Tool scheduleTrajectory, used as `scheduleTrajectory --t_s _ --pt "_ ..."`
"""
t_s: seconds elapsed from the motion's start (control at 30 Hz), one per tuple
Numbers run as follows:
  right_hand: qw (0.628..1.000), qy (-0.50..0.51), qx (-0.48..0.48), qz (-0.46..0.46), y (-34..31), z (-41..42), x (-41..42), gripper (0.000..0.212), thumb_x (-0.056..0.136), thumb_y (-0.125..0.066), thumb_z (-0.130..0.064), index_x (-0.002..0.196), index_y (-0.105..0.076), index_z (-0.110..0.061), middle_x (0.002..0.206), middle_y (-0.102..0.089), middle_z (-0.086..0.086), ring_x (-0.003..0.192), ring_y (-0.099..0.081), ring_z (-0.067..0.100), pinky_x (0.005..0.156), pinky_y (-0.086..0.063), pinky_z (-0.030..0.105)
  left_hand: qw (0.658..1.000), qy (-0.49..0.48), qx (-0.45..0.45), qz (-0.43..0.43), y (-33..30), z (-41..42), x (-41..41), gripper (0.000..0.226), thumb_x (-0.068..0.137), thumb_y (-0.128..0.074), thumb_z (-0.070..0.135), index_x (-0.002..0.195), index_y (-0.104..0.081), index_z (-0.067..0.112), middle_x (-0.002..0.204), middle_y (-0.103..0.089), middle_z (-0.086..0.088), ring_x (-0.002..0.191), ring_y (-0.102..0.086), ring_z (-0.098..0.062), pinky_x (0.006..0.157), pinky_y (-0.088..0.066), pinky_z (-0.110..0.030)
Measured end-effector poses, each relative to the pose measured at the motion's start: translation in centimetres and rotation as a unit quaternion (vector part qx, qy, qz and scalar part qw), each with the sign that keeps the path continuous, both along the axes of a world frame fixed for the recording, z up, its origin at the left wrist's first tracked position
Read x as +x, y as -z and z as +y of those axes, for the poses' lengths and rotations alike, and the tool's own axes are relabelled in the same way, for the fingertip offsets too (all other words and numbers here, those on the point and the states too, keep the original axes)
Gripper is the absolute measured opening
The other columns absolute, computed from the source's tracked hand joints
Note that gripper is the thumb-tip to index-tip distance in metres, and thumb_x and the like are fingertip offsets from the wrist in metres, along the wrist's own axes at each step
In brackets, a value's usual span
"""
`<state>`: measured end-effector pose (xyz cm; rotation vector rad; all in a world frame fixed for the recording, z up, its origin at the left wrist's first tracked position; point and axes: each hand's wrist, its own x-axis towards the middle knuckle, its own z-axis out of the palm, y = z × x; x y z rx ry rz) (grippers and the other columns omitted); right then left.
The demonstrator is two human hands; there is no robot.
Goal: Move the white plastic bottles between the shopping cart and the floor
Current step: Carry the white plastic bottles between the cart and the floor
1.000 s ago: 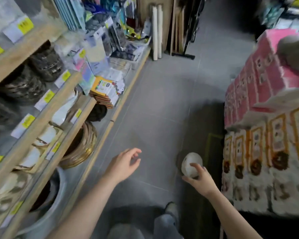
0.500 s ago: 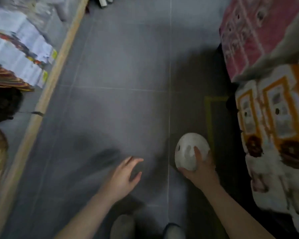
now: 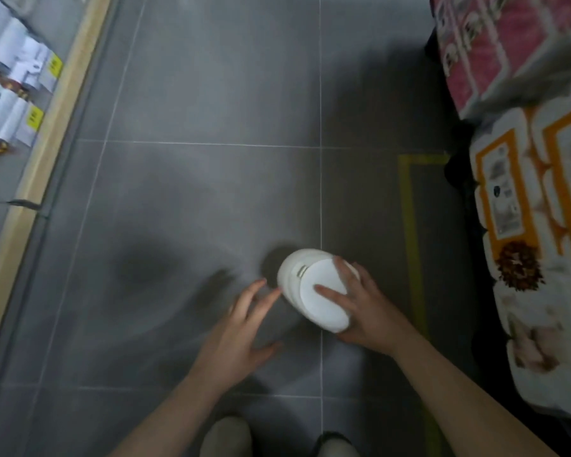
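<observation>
Since the earlier frame, our right hand [image 3: 363, 308] has lowered the bottle [image 3: 314, 288] toward the floor [image 3: 211, 110], gripping it. Our left hand [image 3: 244, 321] is open, fingertips just beside it.

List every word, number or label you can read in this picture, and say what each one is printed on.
None can be read.
Yellow shelf tags: print too blurred.
White and orange packs: grey label blurred.
Pink packs: print blurred.
White bottle held in the right hand: only small marks, not readable.
</observation>
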<state>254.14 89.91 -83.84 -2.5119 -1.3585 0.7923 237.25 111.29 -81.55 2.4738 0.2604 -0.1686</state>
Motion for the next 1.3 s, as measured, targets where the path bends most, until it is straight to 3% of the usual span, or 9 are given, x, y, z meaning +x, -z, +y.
scheduleTrajectory --t_s 0.1,0.2,0.4,0.53,0.63,0.77,1.0,1.13,1.3 --pt "0.998 0.05 0.042 0.011 1.0 -0.8 -1.1 0.104 0.068 -0.079 -0.042 0.137 -0.005 -0.062 0.15 0.03 -0.013 0.142 0.011 0.024 0.116 -0.016 0.055 0.997 0.046 0.058 -0.013 1.8 -0.1 0.8 0.113 0.056 -0.085 0.042 0.146 -0.015 0.043 0.155 -0.007 -0.002 0.138 -0.02 -0.027 0.1 -0.041 -0.045" --pt "0.992 0.097 0.03 0.075 2.7 -1.8 -2.4 0.114 0.066 -0.08 -0.045 0.129 0.012 -0.069 0.141 0.042 -0.023 0.137 0.016 0.008 0.113 -0.008 0.032 0.989 0.1 0.11 0.013 4.6 0.4 2.5 0.125 0.048 -0.088 0.045 0.145 -0.009 0.048 0.155 0.005 -0.008 0.143 -0.008 -0.037 0.103 -0.034 -0.052" --pt "0.961 0.178 0.153 0.143 4.5 -0.3 -2.8 0.095 0.067 -0.081 -0.042 0.127 -0.011 -0.067 0.139 0.0 -0.03 0.131 -0.009 -0.004 0.106 -0.025 0.012 0.996 0.087 0.018 -0.031 7.3 0.5 5.4 0.09 0.063 -0.06 0.06 0.141 -0.018 0.043 0.146 -0.013 -0.01 0.136 -0.026 -0.044 0.098 -0.042 -0.058" --pt "0.954 0.173 0.153 0.191 1.3 0.4 -2.1 0.09 0.066 -0.08 -0.046 0.128 -0.018 -0.064 0.135 -0.002 -0.041 0.124 -0.008 -0.025 0.1 -0.022 0.0 0.997 0.052 -0.045 0.022 4.3 1.4 5.0 0.098 0.059 -0.075 0.055 0.136 -0.014 0.053 0.144 -0.009 0.001 0.139 -0.021 -0.028 0.112 -0.032 -0.037" --pt "0.946 0.159 0.141 0.245 -3.8 1.1 -2.2 0.09 0.064 -0.079 -0.053 0.132 -0.021 -0.06 0.138 -0.01 -0.034 0.127 -0.013 -0.02 0.102 -0.026 0.003 0.996 0.017 -0.066 0.063 -0.8 1.7 3.4 0.111 0.051 -0.085 0.051 0.135 -0.013 0.054 0.144 -0.009 0.005 0.137 -0.018 -0.017 0.112 -0.023 -0.023" --pt "0.942 0.127 0.136 0.278 -14.8 2.9 -2.1 0.088 0.062 -0.08 -0.054 0.132 -0.027 -0.058 0.138 -0.022 -0.023 0.128 -0.027 -0.008 0.107 -0.033 0.013 0.984 -0.049 -0.142 0.091 -11.7 2.7 1.2 0.11 0.045 -0.083 0.056 0.133 -0.018 0.061 0.143 -0.012 0.011 0.136 -0.021 -0.013 0.113 -0.029 -0.03" --pt "0.943 0.083 0.173 0.271 -38.9 6.8 -2.1 0.069 0.069 -0.068 -0.061 0.13 -0.038 -0.046 0.131 -0.038 -0.021 0.123 -0.04 0.001 0.102 -0.044 0.023 0.948 -0.216 -0.235 -0.011 -36.1 2.9 -2.7 0.097 0.042 -0.084 0.057 0.126 -0.037 0.055 0.133 -0.042 0.012 0.122 -0.042 -0.003 0.102 -0.037 -0.023" --pt "0.921 0.092 0.212 0.314 -49.1 9.0 -4.4 0.058 0.068 -0.063 -0.058 0.121 -0.044 -0.045 0.123 -0.047 -0.026 0.116 -0.048 -0.001 0.096 -0.045 0.019 0.885 -0.347 -0.304 -0.071 -45.8 1.4 -5.4 0.094 0.045 -0.087 0.049 0.128 -0.044 0.043 0.127 -0.053 0.003 0.118 -0.052 -0.011 0.099 -0.045 -0.03" --pt "0.908 0.066 0.217 0.351 -55.7 11.0 -8.1 0.062 0.07 -0.065 -0.066 0.124 -0.049 -0.04 0.125 -0.053 -0.001 0.115 -0.055 0.021 0.093 -0.05 0.051 0.805 -0.497 -0.293 -0.136 -53.8 -1.0 -10.0 0.085 0.047 -0.081 0.054 0.124 -0.046 0.046 0.121 -0.054 0.02 0.111 -0.053 0.0 0.084 -0.044 -0.01"
